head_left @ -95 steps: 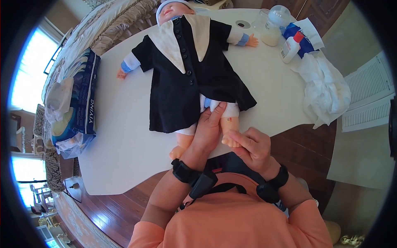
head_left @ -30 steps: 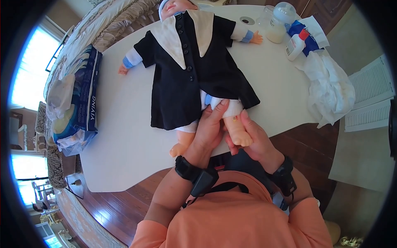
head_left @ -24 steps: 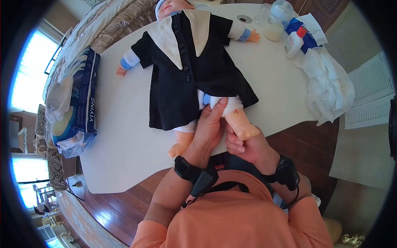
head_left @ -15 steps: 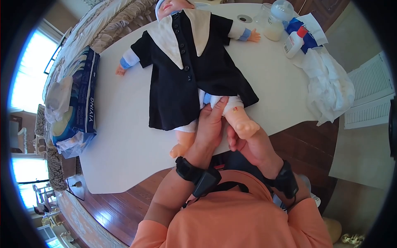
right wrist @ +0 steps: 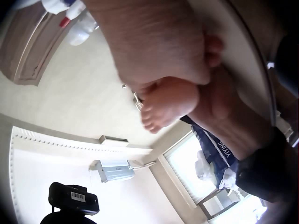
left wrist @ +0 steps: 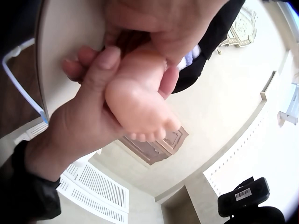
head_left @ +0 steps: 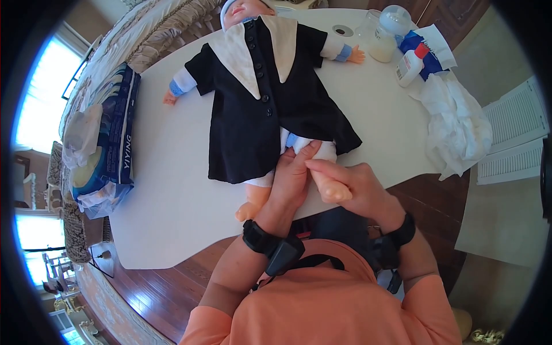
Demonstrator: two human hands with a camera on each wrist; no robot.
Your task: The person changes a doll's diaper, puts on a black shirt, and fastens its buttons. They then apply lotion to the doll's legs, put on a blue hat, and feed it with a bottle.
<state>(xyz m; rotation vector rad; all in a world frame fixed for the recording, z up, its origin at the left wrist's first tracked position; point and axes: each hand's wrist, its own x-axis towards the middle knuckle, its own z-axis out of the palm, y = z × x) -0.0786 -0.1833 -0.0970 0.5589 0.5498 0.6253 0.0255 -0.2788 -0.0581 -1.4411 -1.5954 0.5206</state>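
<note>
A baby doll in a black dress (head_left: 244, 138) with a wide cream collar lies on its back on the white table (head_left: 167, 230). White cloth with blue trim shows under the hem. My left hand (head_left: 291, 181) holds the doll's leg at the upper part, thumb on top at the white cuff. My right hand (head_left: 363, 187) grips the same leg lower down, thumb across the shin. The bare foot (left wrist: 140, 112) sticks out past the right palm in the left wrist view. The doll's other foot (head_left: 248, 211) rests by my left wrist.
A dark blue YIYING pack (head_left: 123, 126) stands along the table's left side. At the back right are a baby bottle (head_left: 384, 43), a white bottle with a red cap (head_left: 411, 64), a blue pack (head_left: 428, 54) and crumpled white cloth (head_left: 454, 123). The table's front edge runs beneath my wrists.
My right hand has gone from the doll's toes to under the leg, then up round it, thumb now over the shin. The foot has swung right, then back slightly left. My left hand stays put.
</note>
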